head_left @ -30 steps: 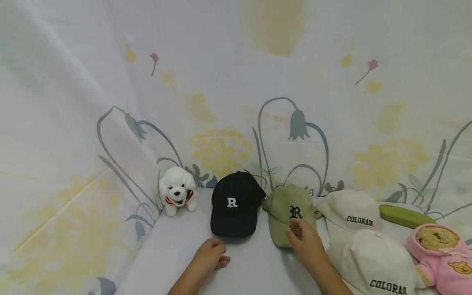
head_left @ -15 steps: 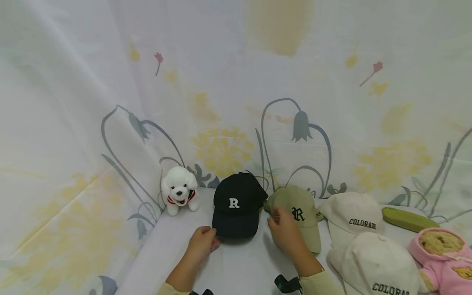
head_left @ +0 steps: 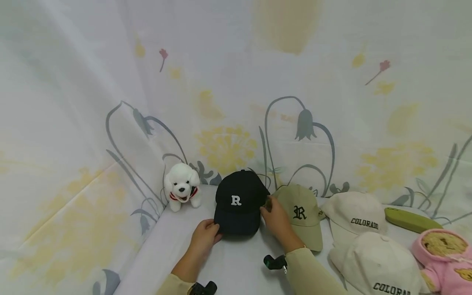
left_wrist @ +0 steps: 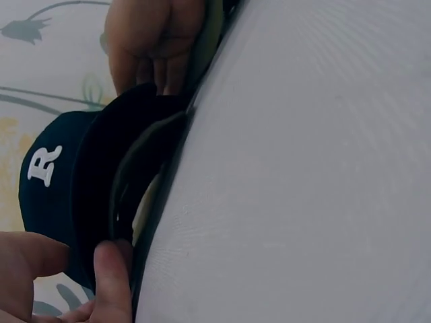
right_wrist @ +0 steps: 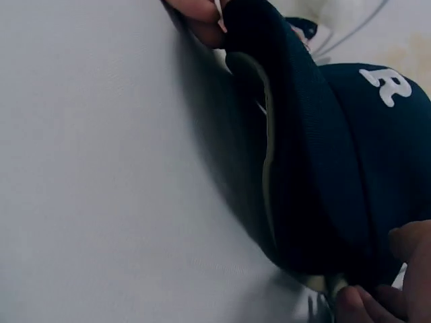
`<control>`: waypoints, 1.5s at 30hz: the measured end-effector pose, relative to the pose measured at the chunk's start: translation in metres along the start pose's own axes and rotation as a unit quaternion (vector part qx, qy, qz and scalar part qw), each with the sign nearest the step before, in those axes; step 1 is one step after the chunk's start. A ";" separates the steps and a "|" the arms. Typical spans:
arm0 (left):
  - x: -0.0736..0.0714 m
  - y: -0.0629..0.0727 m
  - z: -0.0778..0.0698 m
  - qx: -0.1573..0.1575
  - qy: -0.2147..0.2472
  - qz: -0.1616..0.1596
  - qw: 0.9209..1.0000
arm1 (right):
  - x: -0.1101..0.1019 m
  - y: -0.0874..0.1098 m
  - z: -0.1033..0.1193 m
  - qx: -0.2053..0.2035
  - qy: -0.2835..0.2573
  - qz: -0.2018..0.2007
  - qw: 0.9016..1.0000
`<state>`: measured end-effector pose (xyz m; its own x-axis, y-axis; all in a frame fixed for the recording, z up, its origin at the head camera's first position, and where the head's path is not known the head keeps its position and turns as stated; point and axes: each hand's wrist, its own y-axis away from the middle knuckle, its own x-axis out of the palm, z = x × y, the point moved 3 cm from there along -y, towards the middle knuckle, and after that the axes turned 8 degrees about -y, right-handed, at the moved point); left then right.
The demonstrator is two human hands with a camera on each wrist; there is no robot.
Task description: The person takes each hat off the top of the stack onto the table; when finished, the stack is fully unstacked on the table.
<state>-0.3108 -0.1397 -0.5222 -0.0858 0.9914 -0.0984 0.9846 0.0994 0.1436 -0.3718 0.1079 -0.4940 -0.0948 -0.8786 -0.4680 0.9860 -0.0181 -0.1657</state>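
A black baseball cap (head_left: pixel 237 219) with a white R on its front sits on the white surface, brim toward me. My left hand (head_left: pixel 202 239) pinches the left edge of its brim; in the left wrist view a finger (left_wrist: pixel 112 272) lies under the brim. At the cap's right side is my right hand (head_left: pixel 278 223), its thumb (right_wrist: pixel 407 239) on the outer face and its fingers at the lower edge. Just right of this hand stands an olive-green cap (head_left: pixel 304 223) with a dark R, partly hidden by the forearm.
To the left sits a white plush dog (head_left: pixel 182 184) with a red collar. Two cream caps, a rear one (head_left: pixel 354 209) and a front one (head_left: pixel 376 258), a long green object (head_left: pixel 411 220) and a plush toy in pink (head_left: pixel 444 262) stand right. A printed curtain (head_left: pixel 236 82) hangs behind.
My right hand has moved left from the front of the olive-green cap to the black cap's right side. My left hand has moved up to the brim and taken hold of it.
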 end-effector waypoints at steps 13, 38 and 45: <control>-0.005 -0.005 0.001 -0.015 0.040 0.014 0.999 | 0.005 -0.011 -0.006 0.043 -0.100 0.006 0.994; -0.006 0.006 0.001 -0.018 0.036 0.041 0.998 | 0.004 -0.002 -0.014 0.058 -0.132 -0.027 0.989; -0.009 0.015 0.001 -0.035 0.026 0.056 0.998 | 0.001 0.008 -0.010 0.040 -0.131 -0.039 0.990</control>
<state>-0.2947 -0.1472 -0.5201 0.0138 0.9996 -0.0265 0.9758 -0.0077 0.2186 -0.3656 0.1115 -0.5046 -0.1430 -0.9664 -0.2137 0.9858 -0.1198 -0.1176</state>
